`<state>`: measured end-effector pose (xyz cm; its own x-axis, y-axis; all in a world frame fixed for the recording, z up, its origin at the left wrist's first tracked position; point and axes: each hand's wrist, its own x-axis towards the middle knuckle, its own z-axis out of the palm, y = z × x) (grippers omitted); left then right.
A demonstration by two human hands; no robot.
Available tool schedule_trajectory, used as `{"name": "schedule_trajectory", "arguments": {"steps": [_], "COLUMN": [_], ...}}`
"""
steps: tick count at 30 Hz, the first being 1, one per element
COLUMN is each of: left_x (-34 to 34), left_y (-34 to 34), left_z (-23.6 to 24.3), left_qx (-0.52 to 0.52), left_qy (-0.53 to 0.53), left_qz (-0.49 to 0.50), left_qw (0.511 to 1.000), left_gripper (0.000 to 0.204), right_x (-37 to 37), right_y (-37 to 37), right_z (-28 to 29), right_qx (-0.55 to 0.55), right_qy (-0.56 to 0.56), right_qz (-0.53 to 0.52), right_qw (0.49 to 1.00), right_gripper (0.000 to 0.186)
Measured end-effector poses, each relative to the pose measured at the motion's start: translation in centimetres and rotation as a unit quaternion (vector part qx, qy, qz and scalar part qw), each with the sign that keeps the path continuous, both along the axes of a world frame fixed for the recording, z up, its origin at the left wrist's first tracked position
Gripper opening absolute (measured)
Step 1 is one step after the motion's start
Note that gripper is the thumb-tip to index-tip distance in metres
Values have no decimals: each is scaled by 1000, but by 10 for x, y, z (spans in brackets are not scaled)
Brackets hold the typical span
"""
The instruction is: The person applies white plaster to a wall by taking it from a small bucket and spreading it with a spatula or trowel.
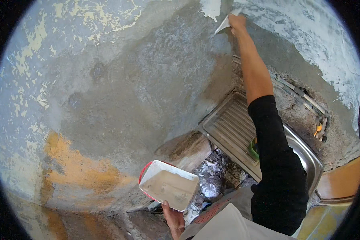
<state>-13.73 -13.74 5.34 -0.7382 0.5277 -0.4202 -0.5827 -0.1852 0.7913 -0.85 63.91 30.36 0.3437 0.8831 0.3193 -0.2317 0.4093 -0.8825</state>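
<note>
My left hand grips the near edge of a rectangular tub, white inside with red on its outer side. A layer of wet grey-beige plaster lies in the tub. High up at the wall corner, my right hand is closed on a flat white spreader, held against or very near the wall; its handle is hidden by my fingers. White filler covers the wall just above the spreader.
Below my right arm, a metal sink with a ribbed drainboard holds a green item. Pipes and a yellow-handled valve run along the right wall. The grey wall shows peeling and orange patches. Crumpled foil-like material lies beneath the sink.
</note>
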Motion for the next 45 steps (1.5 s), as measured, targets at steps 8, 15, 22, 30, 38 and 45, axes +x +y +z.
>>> {"name": "schedule_trajectory", "arguments": {"steps": [8,15,22,30,38,45], "left_x": [-32,-44,-21,9,25,3], "left_y": [-33,-39,-24,-5,15,19], "left_z": [-56,-58,-11,4,-14,-18], "left_qx": [20,14,-1,-55,6,12], "left_qy": [-20,-28,21,23,-1,-12], "left_qz": [21,27,34,68,77,45], "left_qw": [999,999,999,996,997,999], "left_gripper": [77,79,87,88,82,80], "right_x": [-63,-50,51,62,-30,-13], "right_y": [-41,-93,-74,11,17,-113], "right_z": [125,206,158,74,66,39], "right_qx": [93,183,136,321,235,374], "right_qy": [-275,3,40,-260,-351,-352], "right_qz": [-148,180,121,-193,-338,-150], "right_qw": [945,966,982,890,841,845], "right_gripper": [44,34,18,36,40,40]}}
